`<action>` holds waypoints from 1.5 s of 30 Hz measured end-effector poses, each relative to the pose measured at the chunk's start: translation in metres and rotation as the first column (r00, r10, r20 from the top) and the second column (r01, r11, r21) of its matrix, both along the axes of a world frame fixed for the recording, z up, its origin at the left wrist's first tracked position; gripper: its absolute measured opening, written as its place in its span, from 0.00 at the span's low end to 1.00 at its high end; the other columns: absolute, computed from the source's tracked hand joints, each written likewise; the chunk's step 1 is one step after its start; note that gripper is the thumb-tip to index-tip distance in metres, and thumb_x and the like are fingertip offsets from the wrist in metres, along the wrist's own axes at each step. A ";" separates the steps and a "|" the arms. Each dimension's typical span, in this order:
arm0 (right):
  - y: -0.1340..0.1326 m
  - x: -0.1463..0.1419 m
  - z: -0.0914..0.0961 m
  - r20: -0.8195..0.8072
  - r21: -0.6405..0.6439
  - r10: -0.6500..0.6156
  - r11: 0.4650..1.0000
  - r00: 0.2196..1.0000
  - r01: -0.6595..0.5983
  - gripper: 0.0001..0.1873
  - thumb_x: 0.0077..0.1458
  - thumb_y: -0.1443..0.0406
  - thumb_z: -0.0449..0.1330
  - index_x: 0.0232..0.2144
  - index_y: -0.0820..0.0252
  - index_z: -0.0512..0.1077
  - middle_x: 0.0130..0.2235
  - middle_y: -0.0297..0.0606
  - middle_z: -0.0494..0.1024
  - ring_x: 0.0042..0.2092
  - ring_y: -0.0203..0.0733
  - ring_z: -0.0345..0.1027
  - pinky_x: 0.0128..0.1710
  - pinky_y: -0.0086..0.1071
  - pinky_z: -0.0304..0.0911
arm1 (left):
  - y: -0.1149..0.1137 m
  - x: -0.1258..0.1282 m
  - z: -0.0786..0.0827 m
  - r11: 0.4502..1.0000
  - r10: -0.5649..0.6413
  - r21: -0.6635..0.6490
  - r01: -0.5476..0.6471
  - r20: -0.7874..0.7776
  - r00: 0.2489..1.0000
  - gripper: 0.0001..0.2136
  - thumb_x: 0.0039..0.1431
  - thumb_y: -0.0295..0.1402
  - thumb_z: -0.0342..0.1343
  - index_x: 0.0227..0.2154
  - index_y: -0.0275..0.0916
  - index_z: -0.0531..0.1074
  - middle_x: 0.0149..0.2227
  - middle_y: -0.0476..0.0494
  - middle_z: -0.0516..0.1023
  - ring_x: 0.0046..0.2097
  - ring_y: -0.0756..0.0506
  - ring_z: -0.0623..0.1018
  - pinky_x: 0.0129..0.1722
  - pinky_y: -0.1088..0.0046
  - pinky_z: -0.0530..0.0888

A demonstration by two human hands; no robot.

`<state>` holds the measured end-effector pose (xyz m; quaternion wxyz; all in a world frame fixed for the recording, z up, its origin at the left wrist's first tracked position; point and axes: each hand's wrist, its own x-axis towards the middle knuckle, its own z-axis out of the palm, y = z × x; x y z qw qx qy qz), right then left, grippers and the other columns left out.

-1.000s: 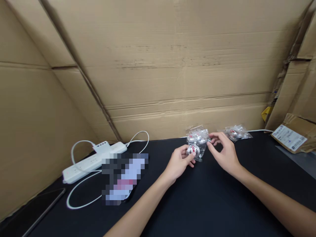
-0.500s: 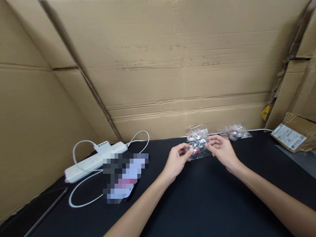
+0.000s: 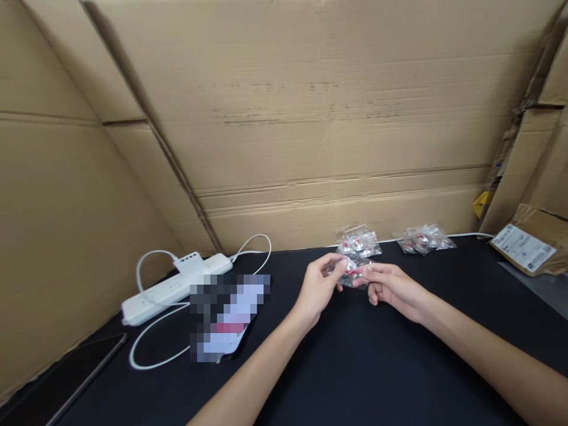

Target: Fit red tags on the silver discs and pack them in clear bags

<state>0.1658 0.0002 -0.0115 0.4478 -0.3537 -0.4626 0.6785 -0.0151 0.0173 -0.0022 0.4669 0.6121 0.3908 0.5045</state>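
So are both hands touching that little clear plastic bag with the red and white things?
Touching. The head view shows the left hand and right hand pinching the small clear plastic bag between them.

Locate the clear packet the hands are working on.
Head view, right of centre: the clear packet is held between the left hand and right hand, just in front of another packet by the cardboard wall.
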 end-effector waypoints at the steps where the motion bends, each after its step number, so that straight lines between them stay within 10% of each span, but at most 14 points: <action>1: 0.000 -0.001 -0.001 -0.051 -0.019 0.013 1.000 0.999 -0.014 0.12 0.53 0.62 0.65 0.39 0.63 0.75 0.39 0.46 0.80 0.24 0.31 0.64 0.27 0.30 0.62 | -0.001 0.000 0.002 1.000 0.004 0.001 -0.004 0.005 1.000 0.14 0.56 0.40 0.60 0.39 0.35 0.77 0.37 0.41 0.77 0.30 0.49 0.73 0.24 0.75 0.70; 10: -0.004 -0.014 -0.013 -0.365 -0.190 -0.001 0.979 0.931 -0.073 0.10 0.52 0.66 0.67 0.36 0.64 0.73 0.35 0.42 0.79 0.32 0.35 0.70 0.38 0.32 0.66 | -0.009 0.000 0.021 0.995 0.011 0.102 -0.017 0.064 0.998 0.13 0.58 0.38 0.58 0.41 0.36 0.79 0.40 0.38 0.81 0.40 0.43 0.77 0.38 0.71 0.73; 32: -0.011 -0.022 -0.007 -0.233 -0.148 -0.172 0.979 0.957 0.140 0.13 0.45 0.66 0.72 0.31 0.63 0.72 0.31 0.36 0.74 0.35 0.38 0.71 0.44 0.36 0.69 | -0.006 -0.001 0.017 0.989 0.061 0.133 -0.072 0.085 0.994 0.11 0.61 0.37 0.55 0.38 0.34 0.78 0.29 0.44 0.78 0.31 0.48 0.75 0.31 0.75 0.73; 45: -0.008 -0.015 -0.007 0.102 0.103 -0.162 0.983 0.982 0.152 0.21 0.45 0.51 0.69 0.27 0.60 0.66 0.22 0.31 0.72 0.17 0.32 0.64 0.17 0.27 0.58 | 0.004 -0.010 0.013 0.995 0.080 0.064 -0.083 0.052 0.995 0.12 0.56 0.39 0.60 0.38 0.36 0.77 0.31 0.45 0.78 0.29 0.49 0.74 0.30 0.75 0.70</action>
